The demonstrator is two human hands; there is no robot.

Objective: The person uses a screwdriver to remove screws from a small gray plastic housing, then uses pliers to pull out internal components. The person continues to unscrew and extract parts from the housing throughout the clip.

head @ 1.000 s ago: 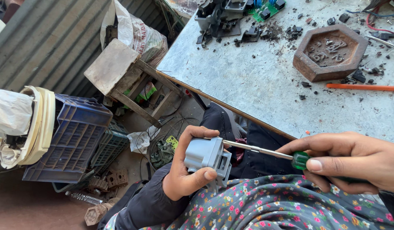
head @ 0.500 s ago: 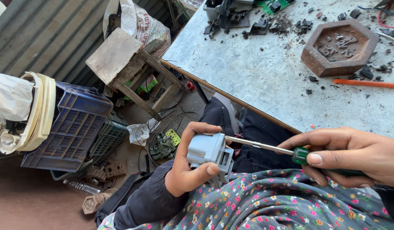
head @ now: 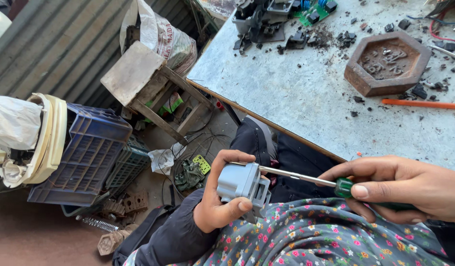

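**Screwdriver tip set into a small grey part, held over the lap**

The person sits at the edge of the bench, and both hands are low over a lap covered in flowered cloth. The left hand is curled around a small grey plastic part, thumb pressed on its near face and fingers wrapped over the top, so the part is gripped firmly and held clear of the bench, just in front of the person's body. The right hand is closed around the green handle of a screwdriver; the thumb lies along the handle and the fingers fold over it. The metal shaft runs leftward from that hand and its tip meets the upper side of the grey part.

Up on the bench, well apart from the hands, sits a rusty six-sided tray with small bits in it, and an orange rod lies just below it. Broken black pieces and a green circuit board are scattered at the far edge.

Down on the floor to the left stand a wooden stool, a blue crate, a cream-coloured bucket and a white sack against the corrugated wall.
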